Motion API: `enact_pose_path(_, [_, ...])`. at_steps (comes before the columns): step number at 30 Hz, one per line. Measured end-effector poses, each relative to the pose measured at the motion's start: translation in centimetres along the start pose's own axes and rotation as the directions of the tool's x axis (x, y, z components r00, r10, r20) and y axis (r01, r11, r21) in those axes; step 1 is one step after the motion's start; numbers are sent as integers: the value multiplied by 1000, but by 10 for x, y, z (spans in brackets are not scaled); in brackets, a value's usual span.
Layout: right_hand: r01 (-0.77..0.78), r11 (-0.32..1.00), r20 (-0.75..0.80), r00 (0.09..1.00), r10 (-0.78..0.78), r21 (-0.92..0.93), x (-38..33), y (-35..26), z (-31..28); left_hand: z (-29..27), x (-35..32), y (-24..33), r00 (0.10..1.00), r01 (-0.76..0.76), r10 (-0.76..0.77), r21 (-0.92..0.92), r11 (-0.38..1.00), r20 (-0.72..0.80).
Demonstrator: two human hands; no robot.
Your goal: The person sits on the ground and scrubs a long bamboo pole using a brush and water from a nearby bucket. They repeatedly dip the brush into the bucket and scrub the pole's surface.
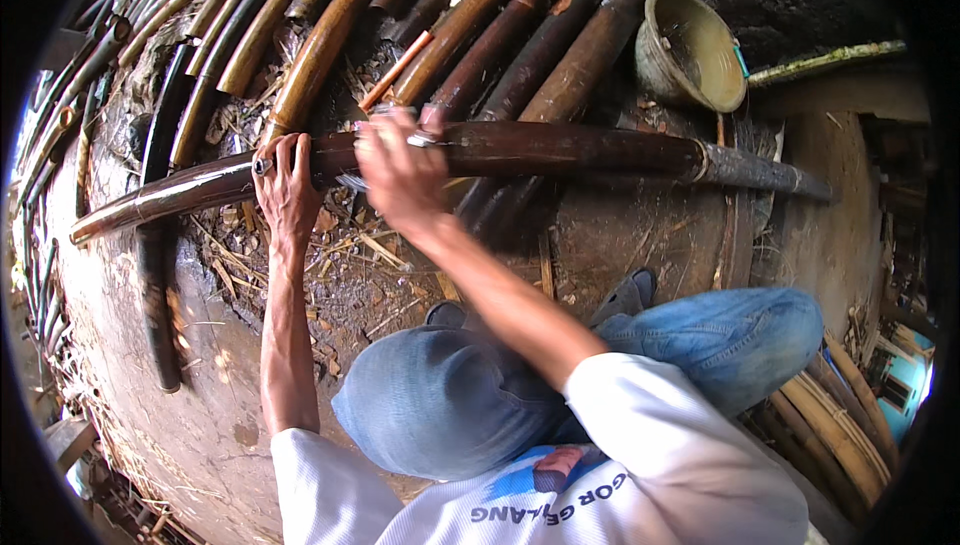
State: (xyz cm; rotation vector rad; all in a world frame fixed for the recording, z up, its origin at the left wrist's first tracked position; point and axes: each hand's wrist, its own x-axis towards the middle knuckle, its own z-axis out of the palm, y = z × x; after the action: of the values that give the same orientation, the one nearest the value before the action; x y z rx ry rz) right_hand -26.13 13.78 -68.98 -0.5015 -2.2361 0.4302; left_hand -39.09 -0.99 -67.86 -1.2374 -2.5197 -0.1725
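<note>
A long, dark brown, wet-looking bamboo pole (pixel 570 148) lies crosswise in front of me, its right end grey and dull. My left hand (pixel 288 180) is closed over the pole left of its middle, with what looks like a ring on one finger. Farther right, my right hand (pixel 400 165) is on the same pole, its curled fingers blurred by motion. Bits of something pale and shiny show at its fingers; I cannot make out what it is.
Several brown bamboo poles (pixel 500 20) lie side by side beyond, under the long one. A worn basin (pixel 690 50) of cloudy liquid stands at far right. Another dark pole (pixel 155 295) lies at left. Straw and chips litter the wet ground. My bent knees (pixel 700 345) are close by.
</note>
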Motion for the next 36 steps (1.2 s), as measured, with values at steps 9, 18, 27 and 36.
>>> enact_pose_path(9, [-364, 650, -86, 904, 418, -667, -22, 256, -204, 4, -20, -37, 973, -7, 11, 18, 1000, -229])
enact_pose_path(18, [131, 986, 74, 990, -124, -107, 5, 10, -5, 14, -24, -22, 994, -33, 33, 5, 999, -109])
enact_pose_path(27, [-370, 749, -109, 921, 375, -549, -34, 206, -166, 6, -42, -24, 982, 64, -63, -2, 998, -180])
enact_pose_path(36, [10, 990, 174, 985, 14, -139, -17, 60, -69, 13, -49, -25, 989, 39, -25, 93, 995, -148])
